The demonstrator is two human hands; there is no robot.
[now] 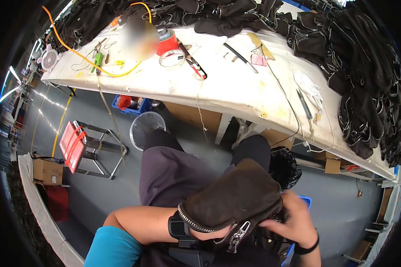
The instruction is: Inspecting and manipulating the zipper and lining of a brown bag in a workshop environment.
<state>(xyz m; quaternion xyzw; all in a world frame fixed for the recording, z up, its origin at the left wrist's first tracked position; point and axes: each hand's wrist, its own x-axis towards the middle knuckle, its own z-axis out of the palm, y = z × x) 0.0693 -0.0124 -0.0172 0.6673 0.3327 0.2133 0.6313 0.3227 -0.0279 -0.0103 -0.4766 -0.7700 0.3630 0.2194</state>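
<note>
Dark brown zipped bag [236,196] on the lap, below the worktop [227,86]: soft, light, limp. Right hand [294,220] grips its edge; left hand hidden beneath, grasp indeterminable. Best held near the zipper.

Grey floor [89,196] under a long white worktable [227,89]; 1 red-seated metal stool [75,144] stands left.

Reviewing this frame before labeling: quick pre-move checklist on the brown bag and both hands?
1. Brown zippered bag supported on lap: ok.
2. Right hand on the bag's right edge, touching: ok.
3. Left hand seen: not ok, hidden under the bag; only the left forearm shows.
4. Metal zipper pull hanging free at front edge: ok.
5. Zipper open or closed: cannot tell.
6. White worktable edge apart from bag: ok.
</note>
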